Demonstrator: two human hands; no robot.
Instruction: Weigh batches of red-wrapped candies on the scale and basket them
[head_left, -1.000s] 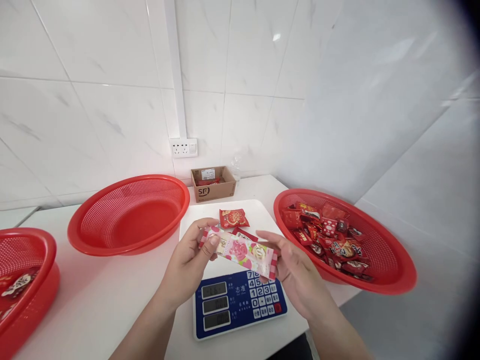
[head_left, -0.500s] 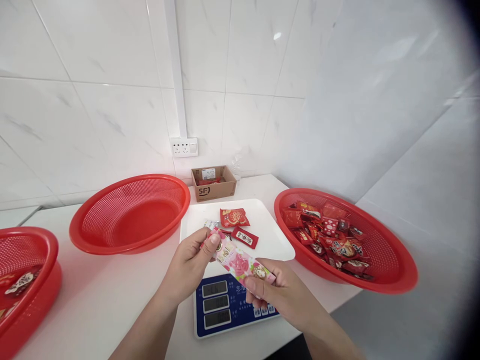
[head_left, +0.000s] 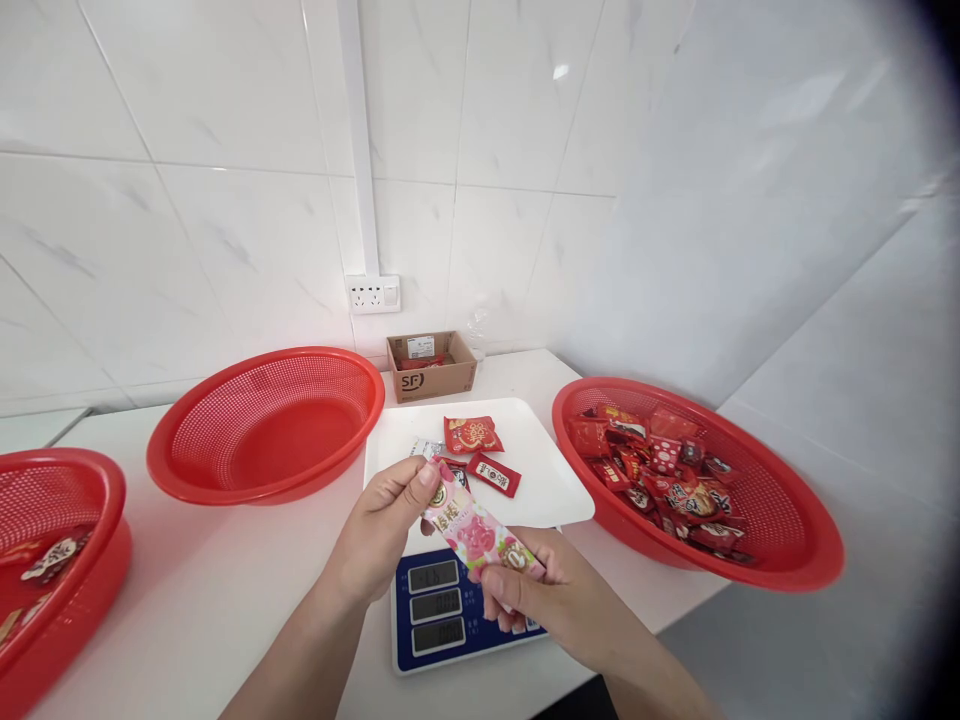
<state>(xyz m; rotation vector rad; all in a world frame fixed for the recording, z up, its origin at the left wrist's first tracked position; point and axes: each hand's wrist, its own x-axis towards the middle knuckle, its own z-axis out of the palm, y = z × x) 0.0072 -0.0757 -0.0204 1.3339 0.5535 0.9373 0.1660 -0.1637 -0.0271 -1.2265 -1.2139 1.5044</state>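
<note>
Between my two hands a long pink candy packet (head_left: 478,530) is held slantwise above the scale. My left hand (head_left: 386,520) is closed, pinching the packet's upper left end between thumb and fingers. The lower right end is gripped by my right hand (head_left: 544,590), its thumb lying on top. Beneath lies a digital scale with a white weighing tray (head_left: 547,470) and a blue display panel (head_left: 409,655). A red snack packet (head_left: 474,434), a narrow red packet (head_left: 495,474) and a silvery packet (head_left: 427,449) rest on the tray, the last partly hidden behind my left hand.
A red basket (head_left: 795,530) with several red snack packets stands at the right. Another red basket (head_left: 281,440) sits at the back left, and a third (head_left: 105,500) with packets at the left edge. Behind the scale is a small cardboard box (head_left: 442,382) near the wall.
The view has shifted slightly. Both hands still hold the pink packet, which has tipped a little, its right end now slightly lower.
</note>
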